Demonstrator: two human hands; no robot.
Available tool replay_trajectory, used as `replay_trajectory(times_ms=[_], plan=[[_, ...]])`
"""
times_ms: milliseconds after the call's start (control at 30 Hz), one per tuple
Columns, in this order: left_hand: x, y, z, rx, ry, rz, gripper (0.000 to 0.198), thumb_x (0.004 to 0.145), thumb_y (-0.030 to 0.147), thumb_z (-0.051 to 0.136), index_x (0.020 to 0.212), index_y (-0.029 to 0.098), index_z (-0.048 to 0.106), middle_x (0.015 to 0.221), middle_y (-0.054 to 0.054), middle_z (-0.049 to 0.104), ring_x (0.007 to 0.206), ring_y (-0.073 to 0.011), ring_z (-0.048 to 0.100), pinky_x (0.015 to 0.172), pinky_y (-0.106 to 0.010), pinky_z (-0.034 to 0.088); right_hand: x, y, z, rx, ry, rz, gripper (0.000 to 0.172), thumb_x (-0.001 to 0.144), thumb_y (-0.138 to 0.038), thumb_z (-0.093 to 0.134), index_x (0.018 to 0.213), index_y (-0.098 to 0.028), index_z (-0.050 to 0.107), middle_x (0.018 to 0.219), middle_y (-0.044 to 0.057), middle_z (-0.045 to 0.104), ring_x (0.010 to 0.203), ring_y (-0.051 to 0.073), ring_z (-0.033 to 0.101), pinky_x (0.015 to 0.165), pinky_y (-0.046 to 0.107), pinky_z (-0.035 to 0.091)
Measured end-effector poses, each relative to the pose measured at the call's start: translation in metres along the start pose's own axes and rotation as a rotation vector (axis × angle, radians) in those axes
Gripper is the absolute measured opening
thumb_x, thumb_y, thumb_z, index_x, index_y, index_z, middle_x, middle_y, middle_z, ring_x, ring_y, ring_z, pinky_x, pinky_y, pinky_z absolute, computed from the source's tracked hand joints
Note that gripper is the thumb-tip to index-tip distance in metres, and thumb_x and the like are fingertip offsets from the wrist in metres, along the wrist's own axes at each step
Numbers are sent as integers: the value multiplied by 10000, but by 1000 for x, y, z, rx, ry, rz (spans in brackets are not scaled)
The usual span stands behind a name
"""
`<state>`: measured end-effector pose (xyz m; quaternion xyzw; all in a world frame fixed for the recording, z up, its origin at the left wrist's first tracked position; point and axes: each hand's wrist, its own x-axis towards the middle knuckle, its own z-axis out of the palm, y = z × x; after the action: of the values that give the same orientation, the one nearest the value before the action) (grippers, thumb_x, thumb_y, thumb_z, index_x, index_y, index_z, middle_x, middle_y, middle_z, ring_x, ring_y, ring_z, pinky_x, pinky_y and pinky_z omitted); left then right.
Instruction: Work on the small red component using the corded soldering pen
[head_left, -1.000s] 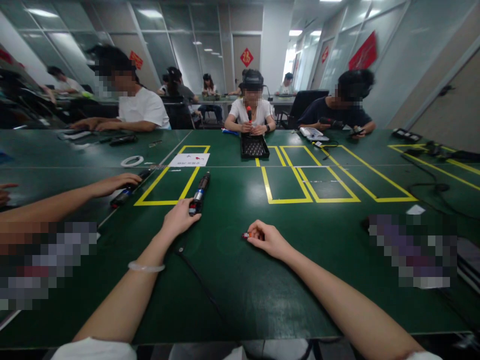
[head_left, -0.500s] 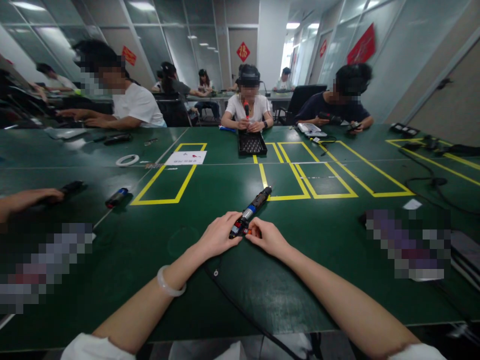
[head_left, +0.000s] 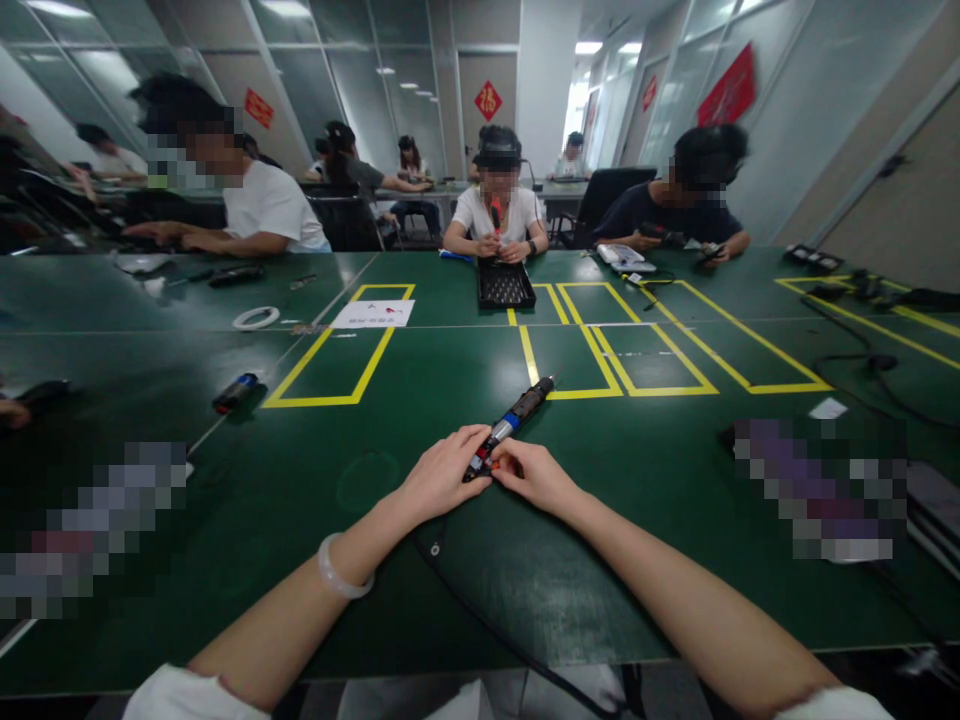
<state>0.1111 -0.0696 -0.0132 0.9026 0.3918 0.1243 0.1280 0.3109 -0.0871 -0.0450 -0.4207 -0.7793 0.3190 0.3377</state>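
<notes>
An electric screwdriver (head_left: 517,413) lies slanted on the green table, its tip pointing away to the right. Part of its casing is off, so a silver and blue motor section and reddish inner parts show. My left hand (head_left: 444,477) is closed around its near end, thumb below and fingers over the top. From the right, my right hand (head_left: 541,478) pinches at that same end with bent fingers. A small orange part (head_left: 496,465) shows at those fingertips, mostly hidden by them. Below my hands a black cable (head_left: 480,622) with a small ring runs toward the table's front edge.
A similar blue and black motor unit (head_left: 235,393) lies to the left. Yellow tape outlines (head_left: 311,403) mark the table, with a paper sheet (head_left: 373,314) on one. Across from me a person works over a black tray (head_left: 507,302). Blurred objects flank both sides.
The screwdriver and both my hands have shifted very slightly right in view. At the far left, another person's hand with a dark tool has drawn back toward the picture's edge.
</notes>
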Motion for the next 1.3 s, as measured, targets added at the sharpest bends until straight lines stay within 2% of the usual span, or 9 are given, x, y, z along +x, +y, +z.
replay_trajectory(times_ms=[267, 400, 500, 633, 767, 933, 1133, 1233, 1300], plan=[[4, 8, 4, 95, 32, -66, 597, 885, 450, 510, 1415, 234, 340, 1381, -92, 463, 1125, -253, 547, 913, -370, 455, 1, -2, -1, 5, 63, -50, 70, 875, -167, 565, 852, -165, 631, 744, -1, 616, 601, 113, 525, 590, 204, 389], [6, 8, 4, 130, 32, -79, 563, 908, 460, 463, 1411, 233, 352, 1336, -98, 488, 1098, -249, 552, 880, -358, 454, 0, -3, -3, 65, 74, -17, 107, 894, -193, 543, 953, -166, 628, 743, -4, 613, 597, 109, 531, 595, 203, 403], [9, 3, 3, 153, 42, -77, 552, 913, 459, 457, 1409, 237, 362, 1333, -99, 487, 1090, -248, 549, 872, -349, 450, -3, -3, -4, 80, 77, 8, 146, 896, -198, 534, 1022, -168, 601, 723, -15, 589, 597, 107, 530, 596, 201, 404], [15, -13, 3, 186, 83, -112, 558, 913, 470, 453, 1411, 232, 368, 1333, -100, 486, 1084, -251, 548, 870, -352, 447, -4, -2, -6, 60, 52, 20, 141, 891, -200, 536, 1011, -168, 603, 700, -26, 563, 598, 104, 515, 595, 202, 391], [20, -42, -6, 233, 110, -223, 580, 897, 490, 467, 1401, 213, 396, 1329, -107, 490, 1083, -263, 550, 856, -358, 455, -5, -1, -8, 65, 30, 20, 151, 896, -205, 532, 1016, -160, 612, 720, -18, 568, 618, 105, 520, 609, 203, 396], [13, -106, -28, 291, 130, -500, 603, 893, 524, 429, 1395, 192, 411, 1362, -123, 470, 1109, -290, 552, 885, -382, 465, -5, -2, -9, 55, 8, 16, 123, 887, -196, 544, 963, -155, 631, 722, -9, 595, 621, 107, 535, 607, 201, 392], [-25, -189, -59, 319, 172, -800, 651, 882, 581, 378, 1388, 173, 418, 1391, -187, 429, 1165, -363, 525, 901, -482, 466, -4, -2, -10, 5, -11, 17, 122, 887, -192, 541, 935, -163, 650, 738, 0, 619, 641, 117, 548, 613, 208, 395], [-47, -214, -73, 329, 172, -890, 642, 880, 587, 382, 1366, 170, 429, 1387, -207, 438, 1189, -415, 494, 887, -535, 458, -4, -3, -11, -7, -18, 14, 123, 886, -190, 544, 931, -161, 655, 731, -2, 618, 641, 117, 549, 611, 206, 393], [-59, -222, -79, 331, 180, -927, 631, 880, 579, 391, 1349, 159, 433, 1370, -208, 457, 1181, -438, 492, 878, -557, 449, -4, -4, -11, -10, -22, 18, 120, 883, -187, 549, 925, -160, 658, 722, -4, 616, 634, 115, 547, 606, 206, 391]])
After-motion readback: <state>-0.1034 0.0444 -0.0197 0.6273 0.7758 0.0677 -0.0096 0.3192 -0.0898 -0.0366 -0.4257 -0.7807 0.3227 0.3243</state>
